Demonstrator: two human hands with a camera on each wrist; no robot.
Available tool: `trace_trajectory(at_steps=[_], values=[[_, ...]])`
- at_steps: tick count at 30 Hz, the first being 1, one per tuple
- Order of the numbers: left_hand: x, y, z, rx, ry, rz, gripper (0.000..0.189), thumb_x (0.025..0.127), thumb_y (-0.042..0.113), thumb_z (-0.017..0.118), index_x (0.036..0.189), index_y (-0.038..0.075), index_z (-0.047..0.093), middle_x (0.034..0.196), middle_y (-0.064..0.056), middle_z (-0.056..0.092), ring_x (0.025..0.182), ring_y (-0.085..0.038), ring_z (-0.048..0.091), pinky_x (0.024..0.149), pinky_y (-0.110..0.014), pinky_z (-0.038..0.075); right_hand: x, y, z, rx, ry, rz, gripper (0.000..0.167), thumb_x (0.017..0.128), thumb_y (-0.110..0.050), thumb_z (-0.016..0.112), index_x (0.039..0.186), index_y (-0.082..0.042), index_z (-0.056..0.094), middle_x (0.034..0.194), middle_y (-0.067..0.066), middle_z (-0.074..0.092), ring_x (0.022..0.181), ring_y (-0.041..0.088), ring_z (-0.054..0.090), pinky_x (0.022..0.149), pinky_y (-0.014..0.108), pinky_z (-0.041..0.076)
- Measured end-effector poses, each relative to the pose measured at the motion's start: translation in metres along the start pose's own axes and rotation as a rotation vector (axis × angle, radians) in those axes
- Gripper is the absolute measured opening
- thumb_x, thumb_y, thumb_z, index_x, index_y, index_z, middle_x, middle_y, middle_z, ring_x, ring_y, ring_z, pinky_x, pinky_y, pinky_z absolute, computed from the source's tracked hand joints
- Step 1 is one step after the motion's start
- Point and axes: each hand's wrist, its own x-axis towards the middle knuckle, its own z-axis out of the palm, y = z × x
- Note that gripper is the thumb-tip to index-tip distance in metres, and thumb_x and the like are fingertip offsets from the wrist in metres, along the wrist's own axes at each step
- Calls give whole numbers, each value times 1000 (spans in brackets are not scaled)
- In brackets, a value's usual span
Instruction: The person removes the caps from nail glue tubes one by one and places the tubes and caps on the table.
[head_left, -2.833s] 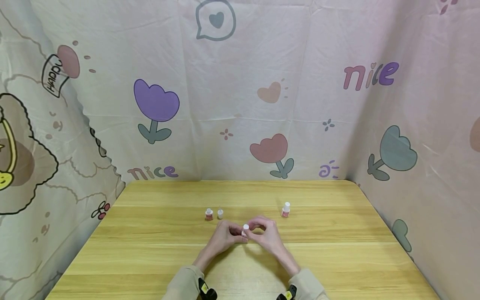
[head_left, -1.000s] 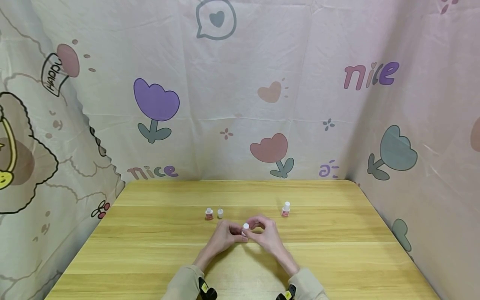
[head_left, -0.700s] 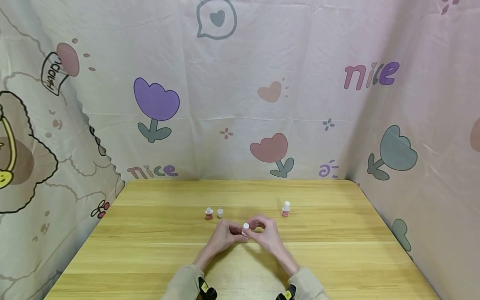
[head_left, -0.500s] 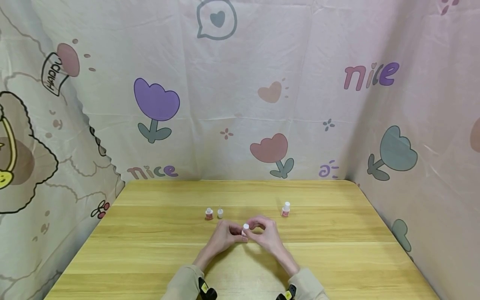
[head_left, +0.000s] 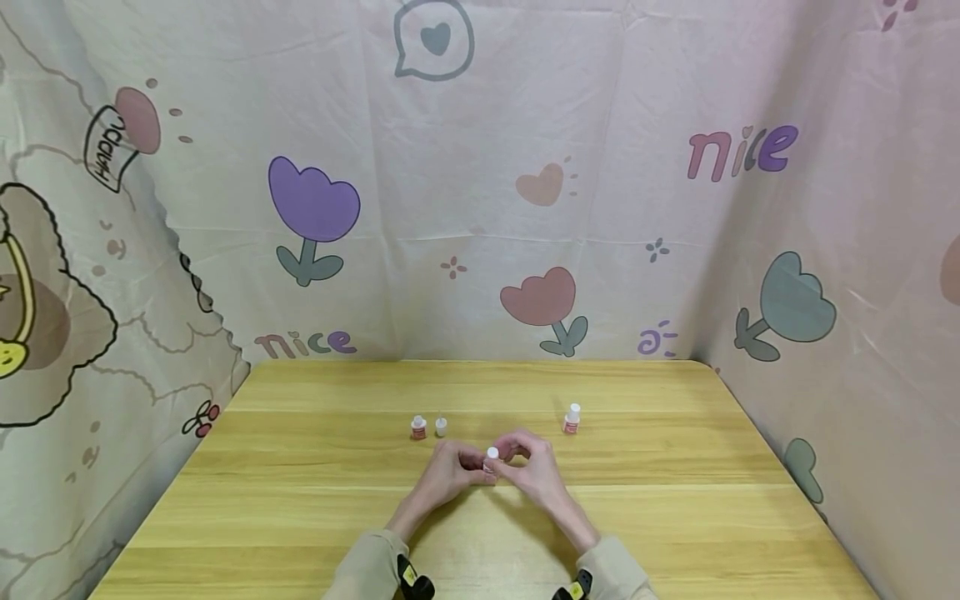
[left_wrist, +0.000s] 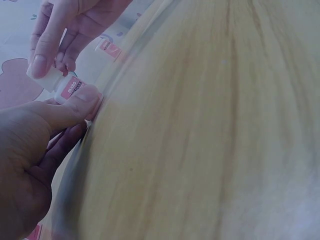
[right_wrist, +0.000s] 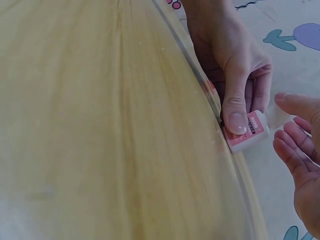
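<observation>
Near the middle of the table, both hands work on one small white bottle (left_wrist: 70, 90) with a pink label. My left hand (head_left: 448, 473) grips its body, thumb across the label and fingers behind. My right hand (head_left: 534, 472) pinches the white cap (left_wrist: 46, 79) at the top between thumb and fingers. The bottle stands upright in the head view, its base right at the tabletop. In the right wrist view, the left thumb (right_wrist: 237, 120) covers part of the label.
Behind the left hand stand an uncapped bottle (head_left: 418, 430) with a pink label and a loose white cap (head_left: 441, 428) with a thin tip pointing up. A capped bottle (head_left: 572, 420) stands farther back on the right. A patterned cloth (head_left: 450, 167) hangs behind the wooden table (head_left: 480, 542).
</observation>
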Motion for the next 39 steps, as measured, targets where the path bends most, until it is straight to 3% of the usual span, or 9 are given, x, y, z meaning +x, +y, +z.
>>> trace_trajectory(at_steps=[4, 9, 13, 17, 25, 29, 32, 39], values=[[0, 0, 0, 8, 0, -1, 10, 79, 18, 86, 87, 15, 81, 79, -2, 79, 66, 2, 63, 61, -17, 51, 0, -1, 0, -8, -4, -15, 19, 79, 6, 80, 95, 8, 70, 90, 23, 72, 78, 24, 69, 78, 45, 61], [0, -1, 0, 18, 0, -5, 9, 79, 18, 86, 86, 15, 81, 77, -1, 78, 64, 2, 61, 59, -16, 49, -1, 0, 0, 7, -11, -45, 18, 79, 8, 78, 96, 9, 70, 91, 24, 72, 81, 39, 69, 80, 48, 61], [0, 0, 0, 17, 0, -10, 9, 79, 18, 86, 86, 14, 81, 77, -1, 78, 64, 2, 60, 59, -16, 49, 1, 20, 3, 7, -19, -50, 19, 80, 9, 77, 98, 9, 71, 93, 24, 71, 84, 44, 67, 81, 47, 61], [1, 0, 0, 15, -2, -16, 9, 79, 18, 86, 86, 14, 81, 77, -1, 78, 64, 2, 60, 59, -16, 49, 2, 39, 6, 5, -12, -64, 21, 80, 6, 78, 101, 4, 72, 93, 20, 72, 83, 37, 69, 82, 43, 61], [0, 0, 0, -3, -3, -16, 11, 79, 18, 85, 89, 15, 81, 80, -3, 79, 66, 0, 63, 62, -16, 50, 1, 38, 5, 15, -12, -40, 24, 79, -5, 84, 99, -3, 71, 92, 14, 73, 82, 9, 67, 79, 32, 61], [0, 0, 0, -8, -4, -17, 10, 79, 17, 85, 89, 16, 81, 79, -3, 79, 65, 0, 63, 61, -16, 51, 2, 38, 5, 10, -1, -26, 22, 79, -5, 84, 97, -4, 72, 90, 13, 73, 80, 3, 65, 78, 30, 60], [0, 1, 0, -2, -4, -19, 10, 79, 18, 85, 88, 16, 81, 78, -3, 78, 64, 0, 63, 60, -16, 50, 2, 38, 6, 6, 8, -42, 21, 78, -4, 84, 96, -5, 73, 90, 12, 73, 80, 9, 67, 79, 32, 61], [0, 2, -1, 5, -8, -26, 10, 80, 19, 85, 88, 15, 81, 78, -2, 78, 64, 0, 62, 60, -16, 50, 2, 42, 7, -1, -10, -83, 22, 79, 7, 79, 100, 5, 72, 93, 21, 72, 83, 36, 69, 81, 46, 61]])
